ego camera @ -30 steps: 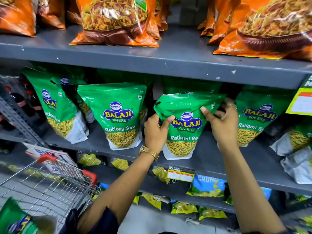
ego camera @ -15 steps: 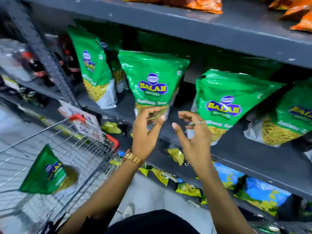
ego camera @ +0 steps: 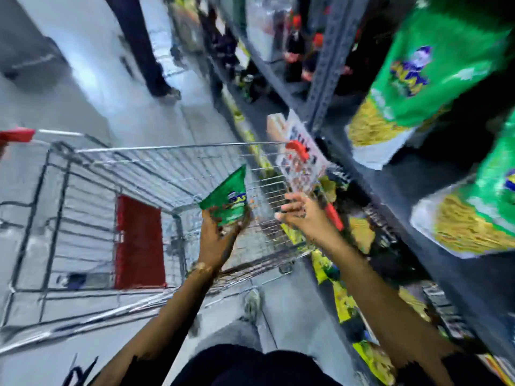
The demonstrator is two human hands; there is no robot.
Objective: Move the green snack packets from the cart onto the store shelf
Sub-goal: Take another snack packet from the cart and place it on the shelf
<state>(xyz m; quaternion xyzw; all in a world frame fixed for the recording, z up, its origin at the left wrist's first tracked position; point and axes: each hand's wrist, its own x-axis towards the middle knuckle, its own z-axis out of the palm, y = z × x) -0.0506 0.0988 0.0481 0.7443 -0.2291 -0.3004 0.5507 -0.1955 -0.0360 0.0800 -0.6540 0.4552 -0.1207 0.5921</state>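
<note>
Head camera tilted hard down and left; frame heavily smeared by motion, so fine detail is unreliable. Left hand (ego camera: pixel 220 235) is closed around the lower part of a green snack packet (ego camera: pixel 229 198), holding it upright above the wire cart (ego camera: pixel 156 174), inside the basket's near right corner. Grip from below looks chosen so the bag's sealed top points up and the printed face turns outward, ready to stand on a shelf without re-gripping. Right hand (ego camera: pixel 299 211) is empty, fingers spread and loosely curled, just beside the packet on its right and over the cart's rim; judged as coming in to take the far side of the bag, since these puffy packets are slippery and steadier between two hands. Cart basket otherwise appears bare of green packets, though blur and the red flap (ego camera: pixel 139 240) at its back could hide one. Cart sits close against the store shelf (ego camera: pixel 434 218), probably to keep the carry short. On that shelf, at right, two green packets (ego camera: pixel 426 79) (ego camera: pixel 485 213) already stand facing the aisle, with dark space between and behind them. Yellow packets (ego camera: pixel 345 302) lie on the lower tier. Another person's leg (ego camera: pixel 145 45) stands farther up the aisle, well apart from the work. Step in hand: lift out of cart, not yet carried across.
</note>
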